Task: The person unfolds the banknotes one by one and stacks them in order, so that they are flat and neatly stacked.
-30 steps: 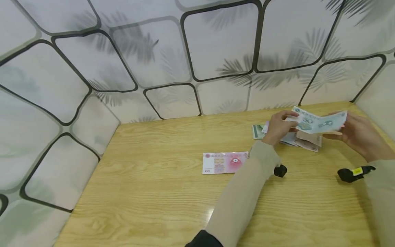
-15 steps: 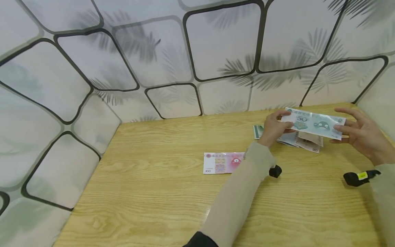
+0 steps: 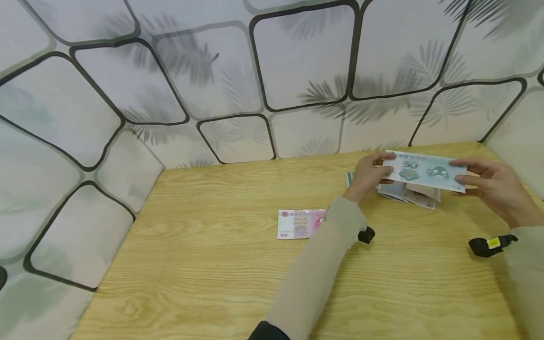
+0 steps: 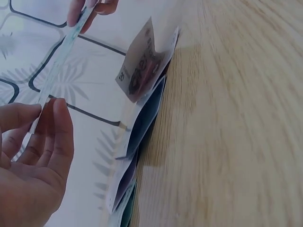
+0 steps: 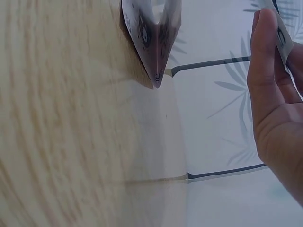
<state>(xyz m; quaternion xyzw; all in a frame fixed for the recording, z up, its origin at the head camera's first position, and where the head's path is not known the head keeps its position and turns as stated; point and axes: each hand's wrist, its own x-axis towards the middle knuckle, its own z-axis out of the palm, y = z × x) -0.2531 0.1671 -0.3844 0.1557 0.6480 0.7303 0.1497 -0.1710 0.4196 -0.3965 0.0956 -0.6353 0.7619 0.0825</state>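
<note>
One pink note (image 3: 297, 224) is laid flat on the table (image 3: 191, 264), partly covered by the left sleeve (image 3: 310, 278) and set apart from the other notes (image 3: 420, 194). Farther right, the green note (image 3: 418, 172) is pinched at its left end by the left hand (image 3: 366, 175), raised above those other notes, whose folds probably leave them propped up, and pinched at its right end by the right hand (image 3: 499, 186), apparently so that it is stretched flat.
</note>
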